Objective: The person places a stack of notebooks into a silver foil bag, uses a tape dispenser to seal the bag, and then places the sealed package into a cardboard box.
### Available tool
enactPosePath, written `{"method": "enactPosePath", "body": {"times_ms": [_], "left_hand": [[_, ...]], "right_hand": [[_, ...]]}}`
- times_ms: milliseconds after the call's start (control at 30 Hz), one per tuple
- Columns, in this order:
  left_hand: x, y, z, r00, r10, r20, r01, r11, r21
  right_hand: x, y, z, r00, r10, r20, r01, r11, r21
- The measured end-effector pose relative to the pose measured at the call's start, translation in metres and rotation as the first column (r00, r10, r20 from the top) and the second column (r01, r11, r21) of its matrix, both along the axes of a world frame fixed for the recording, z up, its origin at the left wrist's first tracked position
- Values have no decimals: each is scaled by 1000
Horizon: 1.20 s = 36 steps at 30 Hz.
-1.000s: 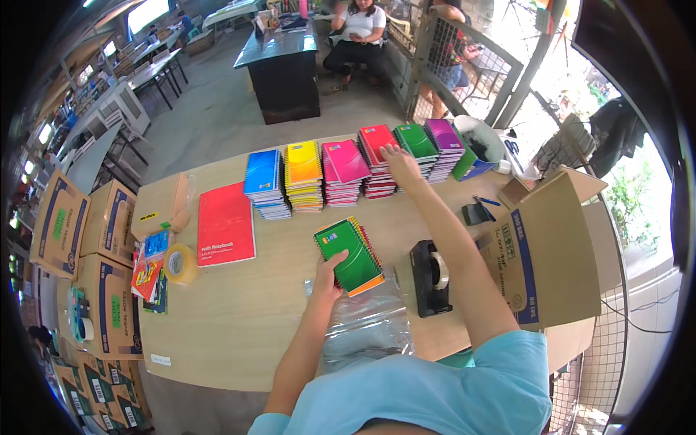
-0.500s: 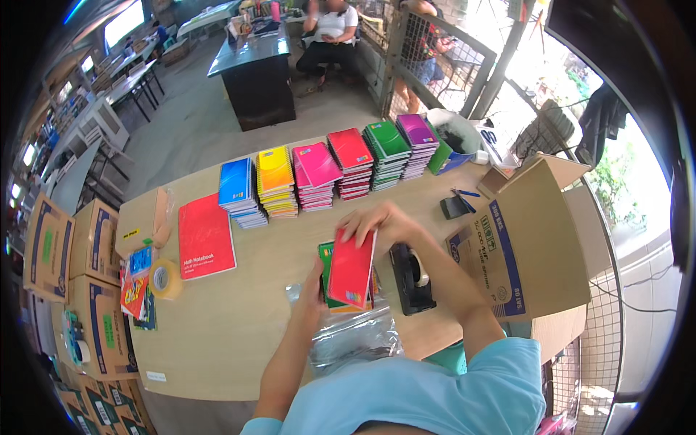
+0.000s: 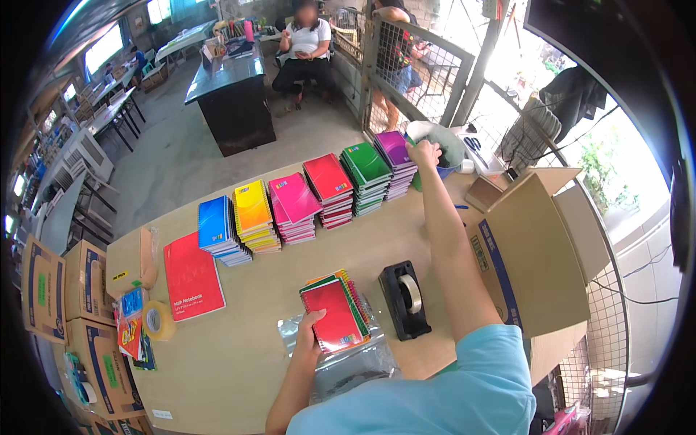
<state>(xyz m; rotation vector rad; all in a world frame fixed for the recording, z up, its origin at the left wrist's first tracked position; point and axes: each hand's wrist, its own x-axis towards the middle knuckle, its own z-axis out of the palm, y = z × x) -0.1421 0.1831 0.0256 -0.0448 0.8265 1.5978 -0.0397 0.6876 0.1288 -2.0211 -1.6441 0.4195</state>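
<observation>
My left hand [image 3: 310, 332] grips the left edge of a small pile of spiral notebooks, its thumb on the red notebook [image 3: 337, 319] on top. Green and yellow-orange edges show beneath. Under the pile lies a clear plastic bag [image 3: 355, 373]. Stretched to the far right, my right hand [image 3: 425, 154] has its fingers curled beside the stack of purple notebooks [image 3: 395, 156], in front of a whitish bin [image 3: 442, 141]. What its fingertips hold, if anything, is hidden. Left of the purple stack stand stacks of green [image 3: 366, 167], red [image 3: 330, 181], pink [image 3: 293, 199], yellow [image 3: 252, 206] and blue notebooks [image 3: 217, 225].
A black tape dispenser [image 3: 404, 301] stands right of the held pile. An open carton [image 3: 544, 254] is at the right. A large red notebook [image 3: 194, 275], a tape roll [image 3: 158, 320] and several cartons [image 3: 87, 279] are at the left. People are beyond the table.
My right hand has let go of the red notebook and moved far right, beside the purple stack. The red notebook now lies on the pile, with my left thumb over it.
</observation>
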Motion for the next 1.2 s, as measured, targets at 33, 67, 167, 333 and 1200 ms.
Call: {"method": "enactPosePath", "body": {"times_ms": [33,67,167,333,1200], "left_hand": [[-2,1,1,1000,22,-1,-22,1000,18],[-4,7,2,1000,31,0,-31,999,17],[-6,16,23,988,116,-99,-117,993,-3],[-1,31,24,983,148,-109,-135,984,118],[33,-118,131,-522,429,-737,499,855,145]], "right_hand": [[-7,6,0,1000,9,-1,-9,1000,-2],[-10,13,3,1000,-15,20,17,997,-72],[-22,4,-4,999,-22,30,25,991,-130],[42,-25,9,602,392,-696,-163,913,374],[153,-480,-37,40,-262,-964,-988,134,-77]]}}
